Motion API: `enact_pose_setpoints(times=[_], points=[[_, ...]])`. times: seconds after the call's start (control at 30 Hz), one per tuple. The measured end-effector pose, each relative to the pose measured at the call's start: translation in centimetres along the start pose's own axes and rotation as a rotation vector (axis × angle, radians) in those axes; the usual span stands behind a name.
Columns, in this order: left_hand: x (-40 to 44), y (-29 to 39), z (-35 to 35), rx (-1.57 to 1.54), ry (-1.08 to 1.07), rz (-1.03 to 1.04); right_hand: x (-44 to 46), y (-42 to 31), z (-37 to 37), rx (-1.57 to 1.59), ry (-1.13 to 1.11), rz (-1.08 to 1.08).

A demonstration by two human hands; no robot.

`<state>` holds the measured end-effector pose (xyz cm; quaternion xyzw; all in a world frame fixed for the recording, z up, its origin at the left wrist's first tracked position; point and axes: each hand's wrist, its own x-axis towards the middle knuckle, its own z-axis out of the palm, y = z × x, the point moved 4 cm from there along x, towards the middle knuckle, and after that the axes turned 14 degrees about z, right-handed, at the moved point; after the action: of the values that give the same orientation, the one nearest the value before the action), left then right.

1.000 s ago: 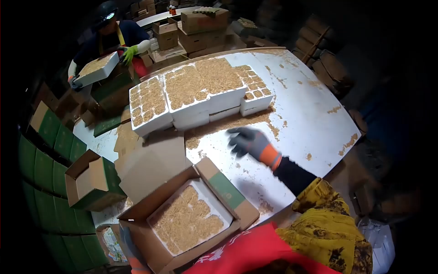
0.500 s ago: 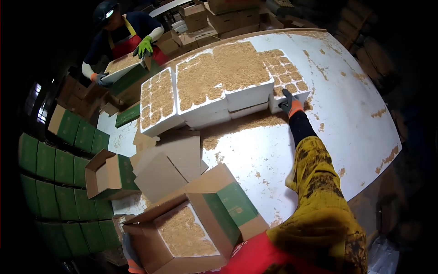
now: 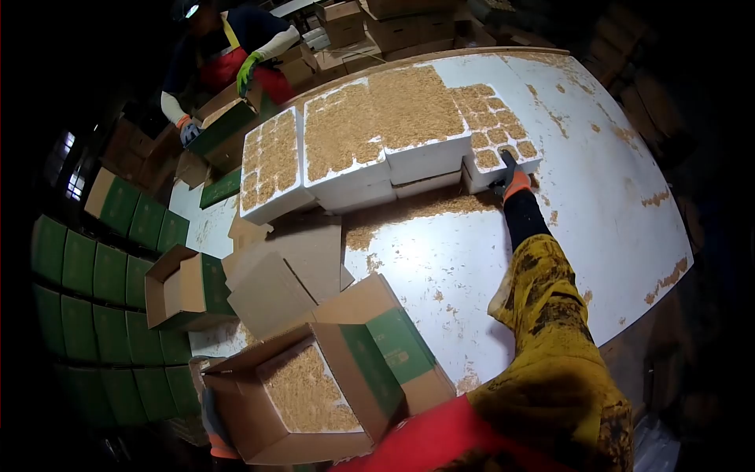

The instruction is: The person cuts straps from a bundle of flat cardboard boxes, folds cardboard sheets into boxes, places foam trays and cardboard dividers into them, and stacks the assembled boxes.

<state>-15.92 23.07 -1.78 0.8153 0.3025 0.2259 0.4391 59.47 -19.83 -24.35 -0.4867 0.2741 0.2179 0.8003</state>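
Note:
My right hand (image 3: 510, 171), in a dark glove with an orange cuff, grips the near edge of a white foam tray (image 3: 484, 175). Cells filled with brown, crumbly material cover this tray's top. At the lower left, my gloved left hand (image 3: 212, 417) holds the outer left wall of an open cardboard box (image 3: 271, 446); its fingers are partly hidden. Inside that box lies another white foam tray (image 3: 307, 393) topped with the same material. Stacked white foam trays (image 3: 429, 163) stand just left of my right hand.
A single filled tray (image 3: 271, 206) leans at the row's left end. Flattened cardboard (image 3: 271, 295) and another open box (image 3: 177, 295) lie nearer. Green boxes (image 3: 106, 271) are stacked left. Across the white table (image 3: 613, 189), a co-worker (image 3: 228, 59) handles a green-brown box (image 3: 224, 130).
My right hand has shifted slightly right, its fingers now over the tray's rim. The co-worker's box has tilted and moved right. My left hand stays at the open box.

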Motion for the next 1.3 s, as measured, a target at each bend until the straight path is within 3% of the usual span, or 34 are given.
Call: enact_pose_setpoints(times=[0.07,0.2,0.23,0.3,0.4,0.47,0.53,0.63,0.67,0.7,0.77,0.8,0.83,0.87,0.97,1.07,1.13,1.17,1.2,1.27,1.3], points=[[0.0,0.1,-0.1,0.013,-0.001,0.033,-5.2,0.3,0.3,0.199,-0.105,-0.190],[-0.6,-2.0,-1.7,0.309,-0.014,0.231,-9.6,2.5,-4.8,0.551,-0.349,-0.173],[-1.1,-2.9,-2.4,0.432,-0.030,0.296,-10.5,3.0,-6.3,0.513,-0.271,-0.143],[-1.2,-3.4,-2.4,0.663,-0.058,0.443,-13.0,2.3,-7.0,0.411,-0.083,-0.332],[-0.6,-1.3,-0.7,0.386,-0.151,0.415,-20.1,0.6,-8.4,0.345,0.214,-0.442],[-0.1,-3.8,-1.5,0.378,-0.142,0.409,-23.3,0.3,-10.8,0.307,0.192,-0.470],[0.0,-4.6,-1.5,0.406,-0.154,0.374,-26.1,0.0,-13.0,0.303,-0.302,-0.327],[-0.3,-3.4,-0.1,0.434,-0.132,0.361,-37.5,-0.2,-10.7,0.183,-0.280,-0.328],[0.1,-2.3,0.9,0.762,-0.229,0.385,-40.3,-0.2,-10.3,0.093,-0.221,-0.382],[0.3,-2.5,0.3,0.541,-0.184,0.388,-42.5,0.0,-10.3,-0.023,-0.251,-0.444],[0.7,-0.9,0.6,0.008,-0.062,0.290,-46.4,0.3,-7.2,-0.024,-0.406,-0.308],[0.8,-2.1,-0.1,0.305,-0.106,0.440,-48.6,0.7,-4.9,-0.004,-0.452,-0.229],[1.7,-1.4,1.6,-0.305,0.040,0.089,-51.2,1.6,-2.2,-0.093,-0.609,-0.234],[1.8,0.5,1.5,-0.217,0.087,0.099,-51.9,2.7,-1.5,-0.193,-0.583,-0.307],[1.9,0.7,1.6,-0.406,0.104,0.097,-55.0,5.8,1.7,-0.644,-0.506,-0.599],[1.4,0.9,1.1,-0.479,0.084,0.073,-57.5,9.1,7.6,-0.864,-0.564,-0.411],[1.9,-1.2,1.5,-0.828,0.090,0.063,-59.8,11.8,12.2,-0.996,-0.518,-0.260],[0.8,2.9,0.2,-1.034,0.030,-0.010,-60.2,13.0,13.1,-1.067,-0.581,-0.288],[1.6,2.0,-0.1,-0.622,0.036,0.276,-60.6,14.2,13.9,-1.134,-0.645,-0.319],[0.2,3.5,-0.3,-1.089,0.071,-0.134,-61.3,16.7,15.4,-1.157,-0.685,-0.296],[0.7,0.6,-0.1,-0.860,0.127,-0.004,-59.8,16.7,14.8,-1.471,-1.038,-0.771]])
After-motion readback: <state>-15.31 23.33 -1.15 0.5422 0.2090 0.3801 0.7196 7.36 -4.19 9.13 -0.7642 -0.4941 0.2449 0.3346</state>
